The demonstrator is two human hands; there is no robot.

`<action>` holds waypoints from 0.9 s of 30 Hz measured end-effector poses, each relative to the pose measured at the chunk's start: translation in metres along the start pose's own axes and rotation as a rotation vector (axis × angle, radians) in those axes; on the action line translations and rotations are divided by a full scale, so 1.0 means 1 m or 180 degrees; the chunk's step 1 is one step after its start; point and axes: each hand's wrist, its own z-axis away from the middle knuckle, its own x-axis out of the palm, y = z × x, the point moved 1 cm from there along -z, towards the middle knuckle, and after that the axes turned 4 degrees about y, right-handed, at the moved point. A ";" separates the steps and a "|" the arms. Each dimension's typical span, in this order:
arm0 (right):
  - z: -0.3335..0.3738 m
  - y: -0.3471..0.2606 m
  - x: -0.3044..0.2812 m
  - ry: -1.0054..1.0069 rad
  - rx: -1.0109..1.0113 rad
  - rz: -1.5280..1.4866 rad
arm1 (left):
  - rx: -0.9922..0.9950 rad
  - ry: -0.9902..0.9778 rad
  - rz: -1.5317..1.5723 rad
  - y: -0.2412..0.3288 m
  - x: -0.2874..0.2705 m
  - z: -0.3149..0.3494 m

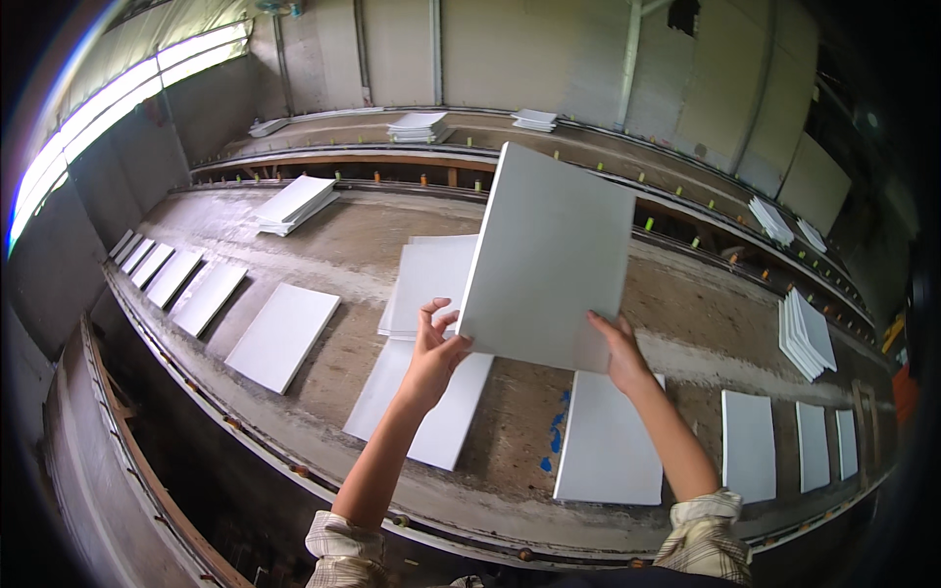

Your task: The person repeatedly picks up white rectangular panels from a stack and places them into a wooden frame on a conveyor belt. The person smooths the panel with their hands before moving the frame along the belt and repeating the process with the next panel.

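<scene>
A white rectangular panel [551, 265], which looks like a blank canvas board with a thick pale edge, is raised and tilted above the long table. At its lower left corner is my left hand [431, 367]; the thumb touches the corner, while two curled fingers show beside the edge. My right hand [619, 348] grips the lower right edge, with fingertips on the front face and part of the grip hidden. Beneath my left hand lies a flat white panel [431, 407], just nearer than a stack of panels [436, 274]. Another flat panel [610, 441] lies below my right forearm.
More white panels lie in a row to the left [282, 338] and right [749, 446]. Stacks stand farther back [296, 201] and at right [807, 333]. The stained tabletop [686, 304] has rails with coloured clips; another long table [343, 130] runs behind it.
</scene>
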 end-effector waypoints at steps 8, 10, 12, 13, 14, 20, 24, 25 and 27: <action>0.158 -0.052 -0.194 0.0524 -0.0144 0.0033 | -0.0647 -0.1399 -0.1310 -0.066 0.173 0.076; 0.200 -0.052 -0.251 0.0696 -0.0268 0.0102 | -0.0619 -0.1848 -0.1427 -0.107 0.212 0.094; 0.237 -0.043 -0.313 0.0916 -0.0508 0.0115 | -0.1003 -0.2136 -0.1593 -0.136 0.264 0.116; 0.257 -0.040 -0.345 0.1034 -0.0571 0.0097 | -0.0870 -0.2244 -0.1667 -0.158 0.289 0.126; 0.276 -0.036 -0.375 0.1141 -0.0634 0.0081 | -0.0763 -0.2500 -0.1705 -0.176 0.315 0.135; 0.373 0.005 -0.529 0.2036 -0.0584 0.0045 | -0.1033 -0.2515 -0.1473 -0.304 0.453 0.201; 0.422 0.024 -0.595 0.2502 -0.0451 -0.0107 | -0.0652 -0.2492 -0.1451 -0.372 0.515 0.250; 0.430 0.028 -0.608 0.2590 -0.0430 -0.0115 | -0.0676 -0.2422 -0.1496 -0.383 0.528 0.257; 0.444 0.036 -0.627 0.2812 -0.0330 -0.0082 | -0.0818 -0.2303 -0.1568 -0.409 0.545 0.274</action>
